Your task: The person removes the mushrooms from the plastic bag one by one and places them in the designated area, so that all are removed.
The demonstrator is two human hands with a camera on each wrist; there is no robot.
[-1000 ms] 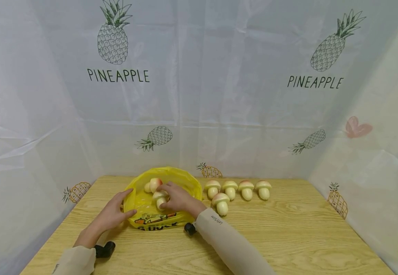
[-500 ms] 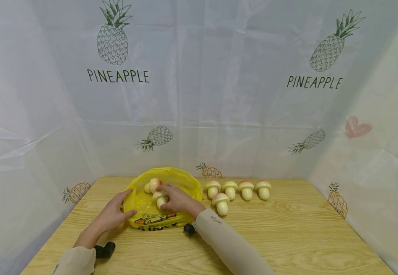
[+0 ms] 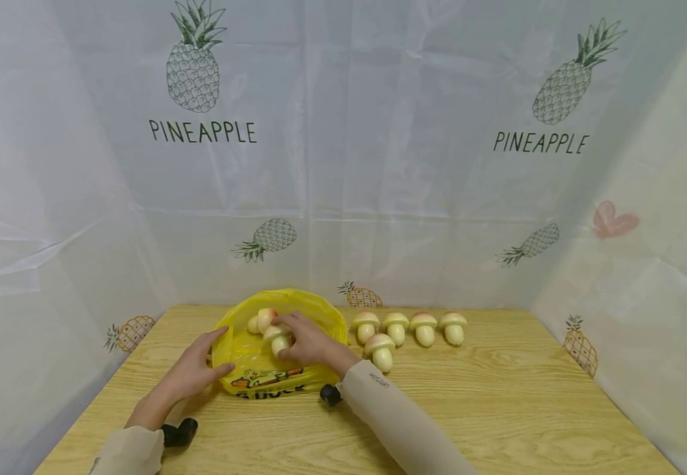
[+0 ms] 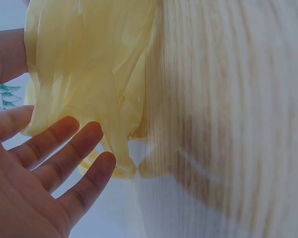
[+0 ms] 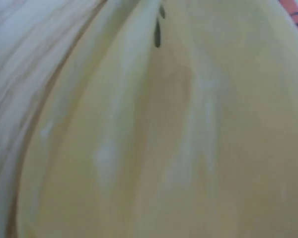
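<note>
A yellow plastic bag (image 3: pixel 242 353) with black print lies on the table, its mouth spread wide. At its left rim rests my left hand (image 3: pixel 192 369), the thumb inside the mouth. In the left wrist view, this left hand (image 4: pixel 44 168) has its fingers extended and spread against the plastic. My right hand (image 3: pixel 310 341) reaches into the bag and holds a toy mushroom (image 3: pixel 278 342) with a pale cap and cream stem. Behind it lies another toy mushroom (image 3: pixel 264 319) on its side, red tinting its cap. Only blurred bag plastic (image 5: pixel 179 139) fills the right wrist view.
Several toy mushrooms (image 3: pixel 423 328) stand in a row right of the bag. One more mushroom (image 3: pixel 381 353) stands nearer, in front of them. The wood-grain table (image 3: pixel 498 409) meets white curtains (image 3: pixel 379 165) printed with pineapples at the back and sides.
The mushroom in my right hand has tipped and lifted very slightly. My left hand stays at the bag's rim, and the row of mushrooms has not moved.
</note>
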